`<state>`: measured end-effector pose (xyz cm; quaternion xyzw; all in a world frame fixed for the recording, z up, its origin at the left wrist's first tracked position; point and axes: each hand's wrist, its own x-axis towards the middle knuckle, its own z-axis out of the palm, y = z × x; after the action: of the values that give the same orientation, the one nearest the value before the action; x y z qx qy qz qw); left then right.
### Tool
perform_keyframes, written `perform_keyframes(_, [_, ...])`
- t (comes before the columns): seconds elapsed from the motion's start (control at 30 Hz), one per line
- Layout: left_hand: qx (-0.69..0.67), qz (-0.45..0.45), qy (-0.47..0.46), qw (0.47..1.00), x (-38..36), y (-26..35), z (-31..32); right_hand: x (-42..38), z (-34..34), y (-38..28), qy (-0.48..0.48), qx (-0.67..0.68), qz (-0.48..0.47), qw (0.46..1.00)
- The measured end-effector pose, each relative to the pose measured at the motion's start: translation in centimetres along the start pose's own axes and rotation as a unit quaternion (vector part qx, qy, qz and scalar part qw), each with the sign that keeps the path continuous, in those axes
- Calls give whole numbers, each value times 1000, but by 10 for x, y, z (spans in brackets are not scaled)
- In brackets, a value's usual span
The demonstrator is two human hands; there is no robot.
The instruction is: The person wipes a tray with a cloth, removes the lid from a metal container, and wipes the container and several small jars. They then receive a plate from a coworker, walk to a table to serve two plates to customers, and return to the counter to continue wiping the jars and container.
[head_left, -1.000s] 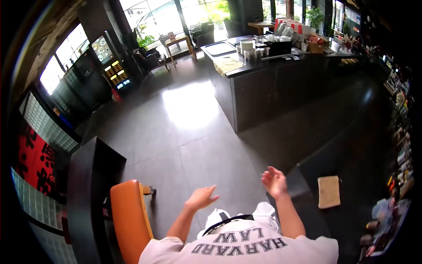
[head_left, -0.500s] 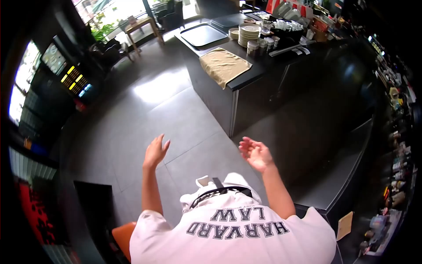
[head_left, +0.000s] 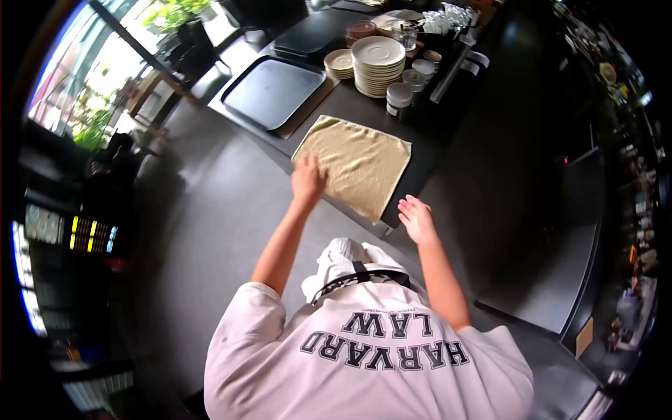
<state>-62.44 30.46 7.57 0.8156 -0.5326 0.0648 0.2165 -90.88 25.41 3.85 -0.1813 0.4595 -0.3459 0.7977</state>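
Observation:
A beige cloth lies spread on the near end of the dark counter, its front corner hanging at the edge. My left hand is at the cloth's left side, its fingers resting on the fabric there, slightly apart. Just off the cloth's right front corner, my right hand is held with fingers stretched out, holding nothing. A gap shows between it and the cloth.
Behind the cloth stand a tall stack of saucers, a shorter stack and several lidded cups. A black tray lies to the left on the counter. Grey floor runs along the left.
I have come closer to the counter, so the cloth and dishes appear larger. My left hand has gone from over the floor to the cloth; my right hand has come near its corner.

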Motion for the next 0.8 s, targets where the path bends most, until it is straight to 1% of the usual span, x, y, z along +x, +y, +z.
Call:
perform_keyframes(0.07, [-7,-66,-44,997,39,-33,16,15,36,0,107,60,-1,992])
perform_keyframes(0.1, [45,-90,-86,991,52,-48,23,25,47,4,101,30,-4,994])
perform_keyframes(0.13, [43,-77,-118,989,58,-62,28,23,67,1,124,24,-4,992])
perform_keyframes(0.2, [36,-51,-171,983,76,-84,36,37,77,15,44,-12,-32,998])
perform_keyframes(0.23, [-4,-38,-222,974,84,-90,37,42,81,19,52,-40,-54,996])
perform_keyframes(0.27, [-44,-27,-273,961,91,-95,35,44,84,23,45,-103,-85,990])
perform_keyframes(0.3, [-84,-17,-320,943,98,-99,37,47,89,29,76,-194,-144,967])
perform_keyframes(0.33, [-117,55,-246,961,97,-101,38,51,93,36,105,-285,-198,932])
perform_keyframes(0.37, [-151,35,-297,942,102,-100,40,51,85,35,143,-406,-165,888])
perform_keyframes(0.4, [-180,17,-346,921,112,-97,33,48,84,32,198,-409,-145,879])
perform_keyframes(0.43, [-241,-46,-418,875,122,-93,20,36,87,20,228,-425,-153,862])
perform_keyframes(0.47, [-363,-52,-425,827,129,-94,10,22,97,7,256,-443,-160,844])
perform_keyframes(0.5, [-482,-60,-424,764,135,-94,2,12,107,0,284,-419,-242,828])
perform_keyframes(0.53, [-594,-69,-414,686,144,-89,-7,5,114,-7,309,-395,-325,802])
perform_keyframes(0.6, [-646,-31,-385,659,162,-83,-28,-5,117,-16,323,-434,-456,707])
perform_keyframes(0.63, [-617,70,-335,708,168,-84,-27,-15,129,-24,303,-347,-453,763])
perform_keyframes(0.67, [-550,123,-302,769,174,-86,-32,-21,130,-30,251,-286,-501,777])
perform_keyframes(0.7, [-434,197,-267,838,184,-82,-45,-19,130,-33,194,-230,-515,803])
perform_keyframes(0.73, [-306,266,-226,886,191,-79,-55,-18,130,-35,136,-171,-524,823])
perform_keyframes(0.77, [-286,289,-181,896,194,-77,-58,-22,130,-41,140,-237,-499,822])
perform_keyframes(0.8, [-266,310,-135,903,195,-74,-58,-18,124,-37,113,-246,-504,820])
